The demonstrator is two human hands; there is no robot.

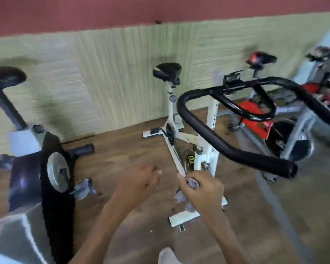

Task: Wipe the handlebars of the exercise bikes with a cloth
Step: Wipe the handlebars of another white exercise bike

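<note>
The black padded handlebars [208, 130] of a white exercise bike [211, 149] loop across the upper right, with one bar end pointing toward me. Below that bar end, my right hand [202, 189] grips a bunched grey cloth [191, 184], and part of the cloth hangs beneath the fist. My left hand [139, 182] hovers just to the left of it, fingers loosely curled and holding nothing. Neither hand touches the handlebars. The view is blurred by motion.
A dark grey and black exercise bike [36, 168] with a black saddle stands close on the left. A red and grey bike [274, 128] stands at the right, another behind it. A pale panelled wall [103, 77] runs behind them. The floor [122, 155] is brown wood.
</note>
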